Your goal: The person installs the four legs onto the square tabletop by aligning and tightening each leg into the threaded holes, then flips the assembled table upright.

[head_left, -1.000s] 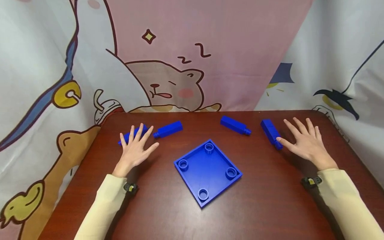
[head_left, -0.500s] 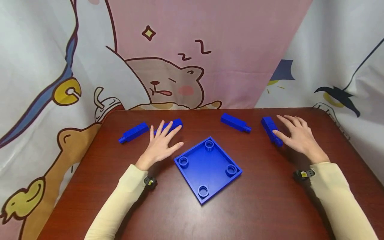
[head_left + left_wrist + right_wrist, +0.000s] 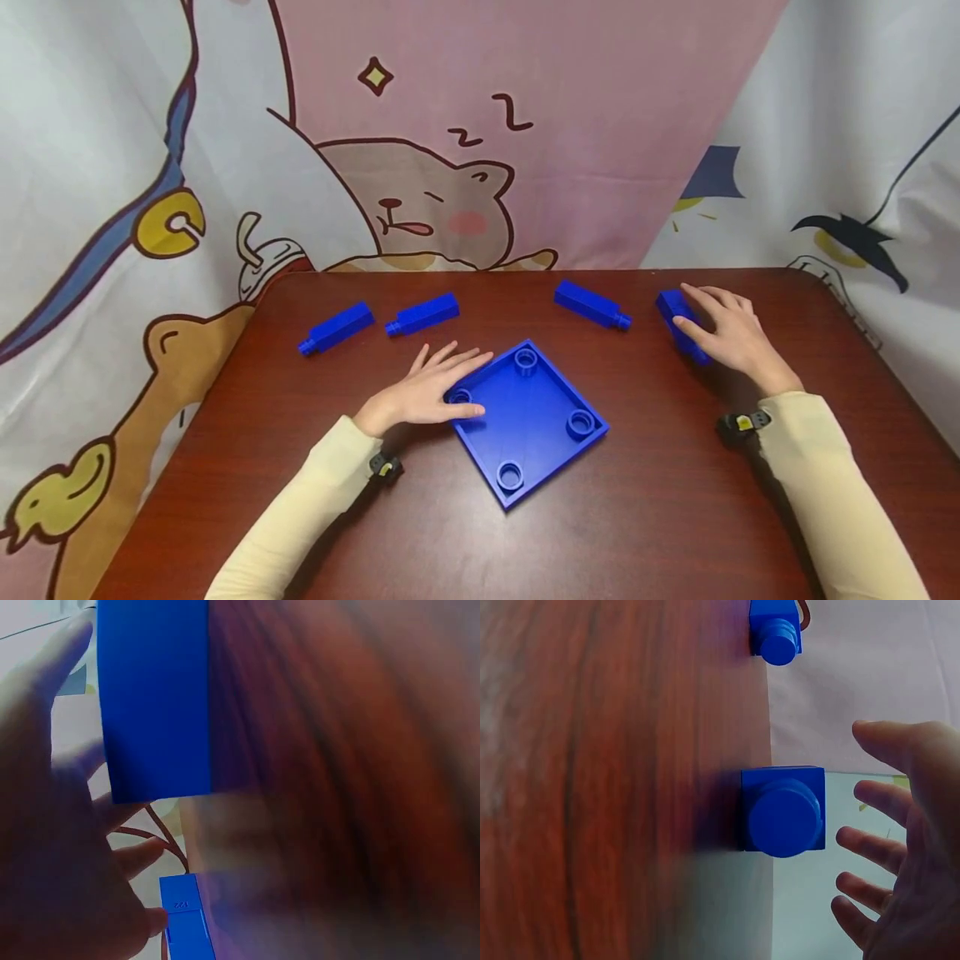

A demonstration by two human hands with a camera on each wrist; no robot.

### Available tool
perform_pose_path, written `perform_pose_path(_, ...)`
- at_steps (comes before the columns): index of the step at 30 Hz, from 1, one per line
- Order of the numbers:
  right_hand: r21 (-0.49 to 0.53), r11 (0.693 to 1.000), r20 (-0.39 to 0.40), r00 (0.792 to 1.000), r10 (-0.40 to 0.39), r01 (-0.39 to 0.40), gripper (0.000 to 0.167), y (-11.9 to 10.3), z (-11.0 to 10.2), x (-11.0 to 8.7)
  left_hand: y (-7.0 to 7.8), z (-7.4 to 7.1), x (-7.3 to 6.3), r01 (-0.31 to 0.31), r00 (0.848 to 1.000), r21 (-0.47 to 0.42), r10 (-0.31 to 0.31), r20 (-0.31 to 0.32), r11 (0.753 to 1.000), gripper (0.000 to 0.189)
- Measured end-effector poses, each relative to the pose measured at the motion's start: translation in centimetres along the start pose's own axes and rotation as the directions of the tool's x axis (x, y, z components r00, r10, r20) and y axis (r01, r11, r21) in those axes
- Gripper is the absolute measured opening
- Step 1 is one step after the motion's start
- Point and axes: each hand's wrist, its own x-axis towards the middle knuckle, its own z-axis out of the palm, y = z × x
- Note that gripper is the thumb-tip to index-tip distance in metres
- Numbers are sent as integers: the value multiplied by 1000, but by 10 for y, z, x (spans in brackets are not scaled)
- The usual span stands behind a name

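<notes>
A blue square plastic panel (image 3: 525, 433) lies on the table with a raised rim and a round socket in each corner. My left hand (image 3: 423, 396) reaches over its left corner, fingers extended and thumb apart, partly covering that socket. In the left wrist view the panel's side (image 3: 154, 705) stands close beside the fingers. My right hand (image 3: 731, 337) hovers over the rightmost blue square peg-ended leg (image 3: 672, 312), fingers spread around it. From the right wrist, the leg's round end (image 3: 784, 817) shows, with a gap between it and the fingers (image 3: 870, 847).
Two more blue legs, a far-left one (image 3: 337, 327) and one beside it (image 3: 423, 315), lie behind my left hand. Another leg (image 3: 592, 306) lies at the back right of the panel. A printed cloth (image 3: 600, 125) hangs behind the brown table (image 3: 600, 533).
My left hand has moved right, from over the left legs to the panel's left corner. My right hand has shifted left, over the rightmost leg. The panel and legs stay put.
</notes>
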Motion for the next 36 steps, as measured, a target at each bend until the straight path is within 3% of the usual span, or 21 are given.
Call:
perform_pose_path(10,66,998,32,999,12,-14,62,3,4,5,-2,1,-22,51,996,-89,-44,79,995,88)
perform_pose_path(19,69,993,197,977,77,-92,79,4,6,7,-7,0,-15,75,985,-146,-51,166,986,87)
perform_pose_path(23,74,994,179,982,64,-79,80,4,6,9,-13,-6,-4,80,985,-170,-51,165,982,81)
perform_pose_path(28,101,993,102,994,49,-59,71,4,9,9,-22,-11,7,94,986,-164,-69,152,982,75)
perform_pose_path(36,115,992,-18,999,49,-46,57,3,9,7,-26,-8,17,76,996,-151,-67,59,986,67)
